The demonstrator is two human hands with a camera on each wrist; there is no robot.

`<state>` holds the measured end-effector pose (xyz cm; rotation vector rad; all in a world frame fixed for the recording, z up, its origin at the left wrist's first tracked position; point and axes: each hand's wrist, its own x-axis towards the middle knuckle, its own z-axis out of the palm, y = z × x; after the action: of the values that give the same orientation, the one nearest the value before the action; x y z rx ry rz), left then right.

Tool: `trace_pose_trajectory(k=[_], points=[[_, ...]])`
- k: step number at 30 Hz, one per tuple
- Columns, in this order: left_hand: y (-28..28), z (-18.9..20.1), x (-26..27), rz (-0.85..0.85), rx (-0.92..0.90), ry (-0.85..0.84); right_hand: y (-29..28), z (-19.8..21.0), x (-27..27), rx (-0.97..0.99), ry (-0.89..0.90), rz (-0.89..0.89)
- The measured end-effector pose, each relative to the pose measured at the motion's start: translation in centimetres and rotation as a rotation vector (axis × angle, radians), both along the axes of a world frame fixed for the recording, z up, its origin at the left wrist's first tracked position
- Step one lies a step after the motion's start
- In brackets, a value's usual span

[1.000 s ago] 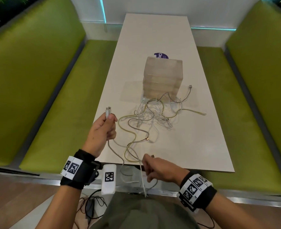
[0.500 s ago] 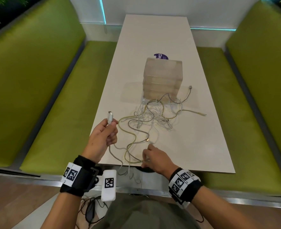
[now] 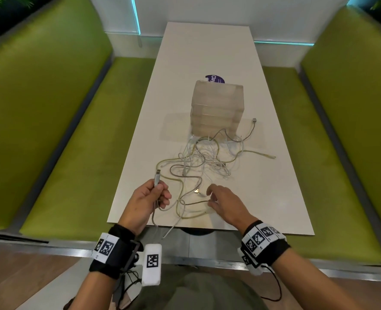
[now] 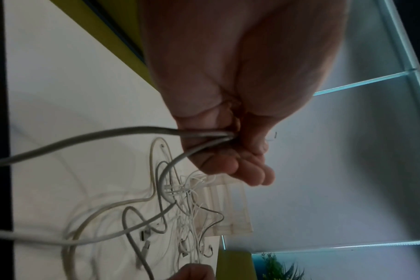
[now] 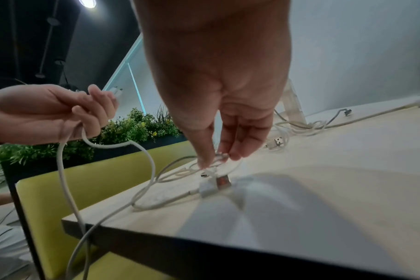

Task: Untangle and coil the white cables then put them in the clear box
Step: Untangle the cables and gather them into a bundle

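Note:
A tangle of white cables (image 3: 205, 157) lies on the white table (image 3: 207, 52) in front of the clear box (image 3: 217, 110). My left hand (image 3: 160, 193) grips one cable with its plug (image 3: 157, 176) sticking up above the fist; two strands leave the fist (image 4: 204, 136) in the left wrist view. My right hand (image 3: 209, 196) hovers over a cable loop near the table's front edge, thumb and fingers pointing down (image 5: 218, 161) around a strand without closing on it. A USB plug (image 5: 222, 181) lies just below the fingers.
A flat clear lid (image 3: 176, 128) lies left of the box, and a purple sticker (image 3: 215, 78) shows behind it. Green benches (image 3: 62, 130) line both long sides. One strand hangs over the table's near edge (image 3: 169, 231). Loose plugs (image 3: 254, 120) lie right of the box.
My right hand has moved from below the table's near edge forward onto the table and spread its fingers over a loop. My left hand drifted slightly nearer, still holding its cable.

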<state>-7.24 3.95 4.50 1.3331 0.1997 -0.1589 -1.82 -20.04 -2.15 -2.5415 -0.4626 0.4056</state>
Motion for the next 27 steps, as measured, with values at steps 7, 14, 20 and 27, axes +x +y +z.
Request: trace_pose_trajectory(k=[7,14,20,27], points=[[1.0,0.8,-0.4,0.039,-0.111,-0.002,-0.1,-2.0,-1.0,-0.061,-0.02,0.179],[0.5,0.6,-0.2,0.021,-0.06,-0.012,0.6,-0.6,-1.1,0.011,-0.211,0.154],[-2.6,-0.3,1.2,-0.027,0.058,-0.025,1.7,5.5,0.3,0.207,-0.275,0.326],[-4.9,0.1,1.5,-0.058,-0.088,-0.007,4.1,9.8,2.0,0.459,-0.165,0.273]])
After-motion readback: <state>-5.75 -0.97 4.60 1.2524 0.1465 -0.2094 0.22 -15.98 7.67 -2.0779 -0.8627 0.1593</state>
